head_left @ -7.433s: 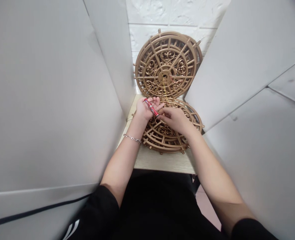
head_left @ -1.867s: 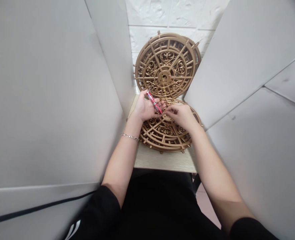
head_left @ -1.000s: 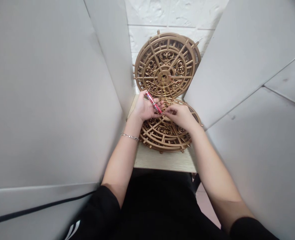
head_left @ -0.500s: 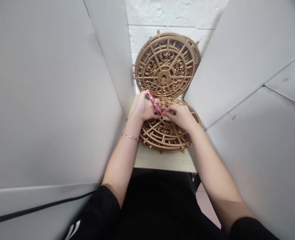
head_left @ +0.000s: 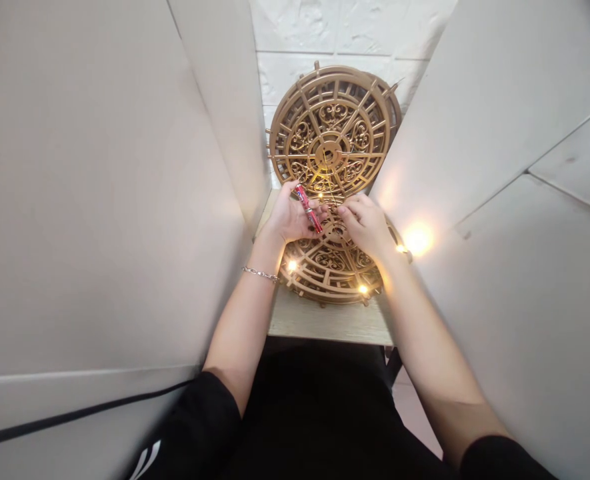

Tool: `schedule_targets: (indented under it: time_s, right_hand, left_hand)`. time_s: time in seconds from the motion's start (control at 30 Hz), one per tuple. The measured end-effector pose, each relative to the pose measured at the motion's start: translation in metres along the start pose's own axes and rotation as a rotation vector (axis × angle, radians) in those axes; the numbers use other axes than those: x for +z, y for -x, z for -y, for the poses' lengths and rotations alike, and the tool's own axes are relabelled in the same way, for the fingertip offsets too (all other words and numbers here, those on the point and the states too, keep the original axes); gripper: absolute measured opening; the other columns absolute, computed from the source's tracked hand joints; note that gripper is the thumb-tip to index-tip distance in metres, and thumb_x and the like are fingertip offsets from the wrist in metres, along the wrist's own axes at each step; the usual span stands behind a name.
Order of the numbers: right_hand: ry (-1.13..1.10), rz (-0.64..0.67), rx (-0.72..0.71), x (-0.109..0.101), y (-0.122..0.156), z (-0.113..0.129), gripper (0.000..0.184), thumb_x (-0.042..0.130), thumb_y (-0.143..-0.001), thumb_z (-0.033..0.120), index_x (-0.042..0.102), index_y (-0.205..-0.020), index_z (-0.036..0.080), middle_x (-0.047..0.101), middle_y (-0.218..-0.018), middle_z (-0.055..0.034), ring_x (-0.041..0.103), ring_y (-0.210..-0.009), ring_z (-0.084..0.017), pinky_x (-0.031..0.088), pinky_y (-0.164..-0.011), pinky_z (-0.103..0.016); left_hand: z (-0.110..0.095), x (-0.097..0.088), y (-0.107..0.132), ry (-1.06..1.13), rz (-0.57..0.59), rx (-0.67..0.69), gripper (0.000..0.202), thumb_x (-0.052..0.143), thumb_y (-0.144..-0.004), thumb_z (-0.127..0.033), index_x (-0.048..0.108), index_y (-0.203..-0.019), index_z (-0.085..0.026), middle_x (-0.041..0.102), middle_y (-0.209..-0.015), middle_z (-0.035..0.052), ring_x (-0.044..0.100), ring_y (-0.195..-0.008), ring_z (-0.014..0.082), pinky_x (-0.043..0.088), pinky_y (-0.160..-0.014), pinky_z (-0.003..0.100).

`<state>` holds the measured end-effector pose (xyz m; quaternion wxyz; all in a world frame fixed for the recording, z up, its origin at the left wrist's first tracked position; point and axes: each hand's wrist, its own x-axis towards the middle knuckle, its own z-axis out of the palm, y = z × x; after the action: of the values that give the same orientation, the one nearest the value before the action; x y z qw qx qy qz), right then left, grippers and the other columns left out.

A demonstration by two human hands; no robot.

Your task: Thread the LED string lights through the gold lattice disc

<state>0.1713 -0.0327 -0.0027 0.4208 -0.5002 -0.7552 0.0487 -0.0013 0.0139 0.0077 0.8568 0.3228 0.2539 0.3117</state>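
Note:
Two red batteries (head_left: 309, 207) lie end to end across the palm and fingers of my left hand (head_left: 291, 219), which is curled around them. My right hand (head_left: 365, 225) pinches a thin wire (head_left: 333, 185) just right of the batteries; the wire runs up to the hub of the rear disc. Under both hands lies a gold openwork disc (head_left: 331, 260) with scroll patterns. Small warm lights (head_left: 363, 289) glow around its rim, one partly behind my right wrist. Whether the wire touches a battery end is too small to make out.
More gold discs (head_left: 333, 110) lean in a stack against the white brick-patterned wall (head_left: 295, 27). A pale wooden board (head_left: 329, 323) supports the front disc. Grey panels (head_left: 99, 187) close in on both sides, and a black cable (head_left: 85, 417) runs along the lower left.
The small lights on the lower disc have come on, casting a glow on the right panel. My right hand has moved slightly up and away from the batteries' lower end. My left hand stays put.

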Motion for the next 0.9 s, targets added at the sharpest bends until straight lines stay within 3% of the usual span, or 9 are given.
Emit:
schedule_targets:
  time_s: [0.3,0.5,0.63,0.8,0.9]
  right_hand:
    - [-0.331,0.076,0.272,0.006,-0.001,-0.012,0.038,0.038,-0.082,0.049,0.064,-0.093,0.023,0.064,-0.102,-0.0020,0.057,-0.098,-0.018,0.041,-0.090,-0.038]
    - [-0.265,0.052,0.261,0.009,-0.003,-0.010,0.037,0.037,-0.082,0.048,0.063,-0.078,0.021,0.064,-0.087,-0.0040,0.057,-0.087,-0.020,0.042,-0.083,-0.038]
    - [-0.311,0.061,0.219,0.011,-0.002,-0.007,0.035,0.040,-0.081,0.050,0.061,-0.080,0.022,0.064,-0.092,-0.0035,0.056,-0.093,-0.020,0.041,-0.088,-0.039]
    - [-0.573,-0.077,0.462,0.009,-0.004,-0.009,0.051,0.029,-0.078,0.065,0.057,-0.087,0.023,0.063,-0.094,-0.0038,0.061,-0.078,-0.016,0.048,-0.078,-0.037]
    - [-0.641,-0.011,0.548,0.007,-0.005,-0.012,0.069,0.013,-0.076,0.071,0.056,-0.096,0.021,0.065,-0.087,-0.0069,0.062,-0.068,-0.016,0.050,-0.068,-0.035]
  left_hand:
    - [-0.001,0.003,0.002,0.000,-0.004,-0.020,0.043,0.036,-0.065,-0.062,0.037,-0.057,-0.021,0.058,-0.064,0.0067,0.059,-0.083,0.0231,0.042,-0.078,0.040]
    - [0.002,0.003,-0.001,-0.047,0.005,-0.039,0.044,0.034,-0.067,-0.061,0.040,-0.055,-0.019,0.060,-0.066,0.0072,0.059,-0.082,0.0221,0.041,-0.079,0.041]
    - [0.003,0.003,-0.003,-0.069,0.016,-0.046,0.043,0.032,-0.067,-0.060,0.042,-0.057,-0.019,0.060,-0.068,0.0071,0.058,-0.086,0.0229,0.040,-0.081,0.043]
    - [0.002,0.004,-0.002,-0.072,-0.011,-0.011,0.041,0.033,-0.066,-0.060,0.043,-0.060,-0.020,0.060,-0.071,0.0079,0.057,-0.090,0.0242,0.042,-0.080,0.041]
    - [0.002,0.004,-0.001,-0.093,-0.007,-0.006,0.042,0.033,-0.066,-0.060,0.042,-0.059,-0.020,0.060,-0.070,0.0078,0.057,-0.089,0.0241,0.043,-0.078,0.040]
